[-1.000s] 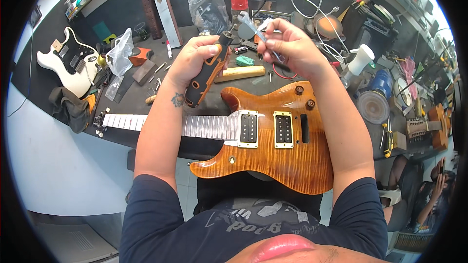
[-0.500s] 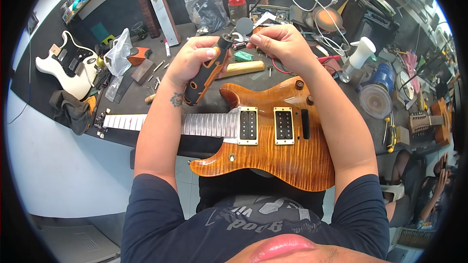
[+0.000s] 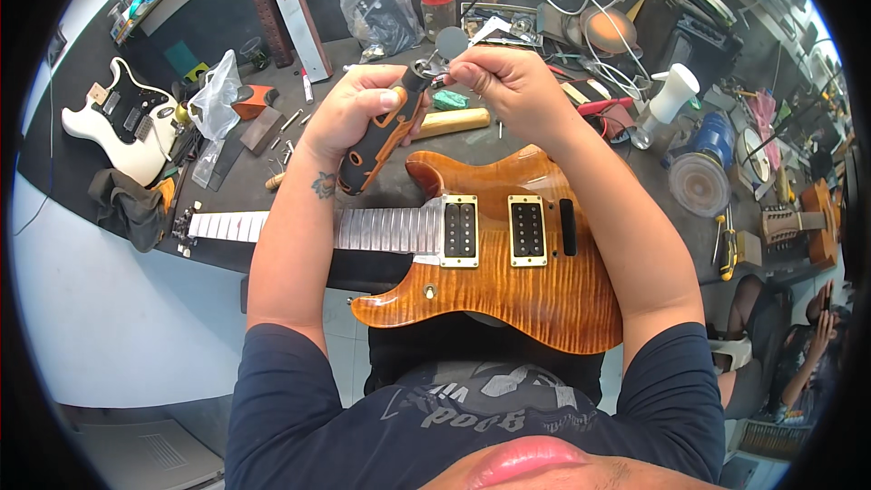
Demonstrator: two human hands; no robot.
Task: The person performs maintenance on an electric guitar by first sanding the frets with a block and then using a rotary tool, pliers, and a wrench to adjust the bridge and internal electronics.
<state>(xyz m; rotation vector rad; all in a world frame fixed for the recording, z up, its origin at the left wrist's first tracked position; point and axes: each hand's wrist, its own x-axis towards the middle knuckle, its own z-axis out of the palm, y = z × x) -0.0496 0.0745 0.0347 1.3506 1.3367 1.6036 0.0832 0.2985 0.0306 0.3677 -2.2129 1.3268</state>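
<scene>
My left hand (image 3: 343, 112) is wrapped round a black and orange rotary tool (image 3: 374, 141), held tilted with its nose pointing up and away from me. A round grey disc (image 3: 451, 42) stands out beyond the nose on a thin shaft. My right hand (image 3: 513, 86) is closed in a pinch on a small silver wrench (image 3: 435, 66) at the tool's collar; the fingers hide most of the wrench. Below both hands lies an amber flame-top electric guitar (image 3: 535, 295), its neck pointing left under my left forearm.
A white electric guitar (image 3: 127, 122) lies at the far left. Behind my hands stand a plastic bag (image 3: 379, 14) and a red-capped jar (image 3: 437, 0). A wooden-coloured bar (image 3: 456, 122), a white lamp-like tool (image 3: 673, 95) and a blue machine (image 3: 708, 150) rest on the bench. Another person sits at right.
My right fingers have shifted slightly left and turned in toward the tool's nose. The rotary tool stays in my left hand, and the whole view has moved a little.
</scene>
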